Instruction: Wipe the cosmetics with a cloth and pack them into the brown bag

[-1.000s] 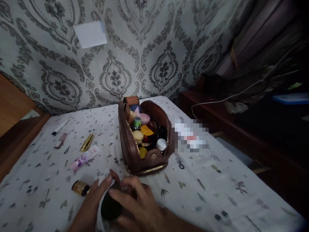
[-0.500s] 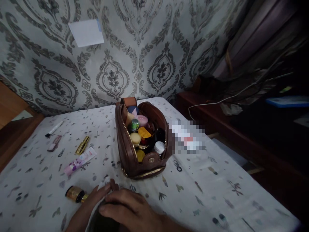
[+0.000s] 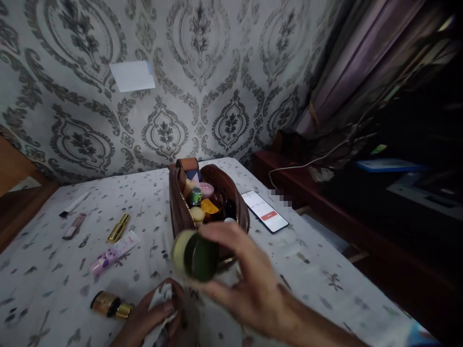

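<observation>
My right hand (image 3: 253,274) grips a dark green round jar (image 3: 200,258) with a pale lid, held tilted in front of the bag and blurred by motion. Behind it stands an unzipped brown toiletry bag (image 3: 177,207) full of jars and bottles, among them a green-capped bottle (image 3: 195,195), a pink item (image 3: 207,189) and an orange-yellow jar (image 3: 209,206). At the bottom, my left hand (image 3: 152,315) is closed on a crumpled white tissue (image 3: 161,301). Beside it lies an amber bottle with a gold neck (image 3: 106,304).
Leftward on the patterned sheet (image 3: 152,246) lie a pink-and-white tube (image 3: 114,253), a gold tube (image 3: 118,228), a small pinkish item (image 3: 74,225) and a brush (image 3: 74,204). A phone (image 3: 265,212) lies right of the bag. A wallpapered wall (image 3: 195,120) rises behind.
My right hand has moved up and forward, carrying the green jar away from my left hand and the tissue to the front of the bag. The view has shifted slightly.
</observation>
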A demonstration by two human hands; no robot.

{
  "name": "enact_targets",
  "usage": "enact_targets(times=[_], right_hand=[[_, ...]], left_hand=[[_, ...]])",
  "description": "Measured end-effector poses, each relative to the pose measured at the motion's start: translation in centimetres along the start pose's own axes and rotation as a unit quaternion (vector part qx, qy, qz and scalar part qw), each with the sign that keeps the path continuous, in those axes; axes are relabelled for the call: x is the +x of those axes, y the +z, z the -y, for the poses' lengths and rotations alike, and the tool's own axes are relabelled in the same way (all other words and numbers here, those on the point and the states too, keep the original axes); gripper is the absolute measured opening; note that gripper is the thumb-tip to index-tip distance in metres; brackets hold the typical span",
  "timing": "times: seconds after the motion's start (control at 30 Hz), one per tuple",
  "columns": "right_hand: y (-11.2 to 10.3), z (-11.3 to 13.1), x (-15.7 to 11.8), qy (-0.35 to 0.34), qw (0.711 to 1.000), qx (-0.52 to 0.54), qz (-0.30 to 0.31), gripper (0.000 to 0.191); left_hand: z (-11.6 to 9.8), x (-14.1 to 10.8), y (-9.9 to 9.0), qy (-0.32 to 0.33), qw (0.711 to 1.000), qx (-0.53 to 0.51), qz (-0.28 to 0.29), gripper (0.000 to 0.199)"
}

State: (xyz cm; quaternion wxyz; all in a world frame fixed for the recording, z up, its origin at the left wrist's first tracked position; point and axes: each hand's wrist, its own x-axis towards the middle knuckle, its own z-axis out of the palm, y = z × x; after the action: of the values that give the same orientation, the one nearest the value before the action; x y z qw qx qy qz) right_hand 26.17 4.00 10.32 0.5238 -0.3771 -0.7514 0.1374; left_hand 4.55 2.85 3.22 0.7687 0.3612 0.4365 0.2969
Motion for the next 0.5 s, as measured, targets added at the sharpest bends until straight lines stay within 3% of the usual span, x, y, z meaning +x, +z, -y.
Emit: enact_targets(times=[0.13, 0.23, 0.4, 0.5], right_hand=[[-4.6, -1.4, 5.4, 0.061, 0.993, -0.103, -0.023, 0.04], [-6.4, -2.9, 8.3, 0.098, 0.983, -0.156, 0.008, 0.035], [-6.5, -4.4, 10.1, 0.111, 0.952, -0.259, 0.116, 0.03], [-6.1, -4.1, 10.0, 0.095, 0.946, -0.274, 0.144, 0.03]], left_hand=[[1.1, 2.0, -1.2, -0.016, 0.999, -0.037, 0.029, 0.048], [1.8, 2.4, -1.9, -0.013, 0.999, -0.046, 0.023, 0.052], [1.9, 2.6, -2.1, -0.014, 0.999, -0.032, 0.036, 0.051], [1.6, 2.6, -2.0, -0.021, 0.999, -0.036, 0.035, 0.05]])
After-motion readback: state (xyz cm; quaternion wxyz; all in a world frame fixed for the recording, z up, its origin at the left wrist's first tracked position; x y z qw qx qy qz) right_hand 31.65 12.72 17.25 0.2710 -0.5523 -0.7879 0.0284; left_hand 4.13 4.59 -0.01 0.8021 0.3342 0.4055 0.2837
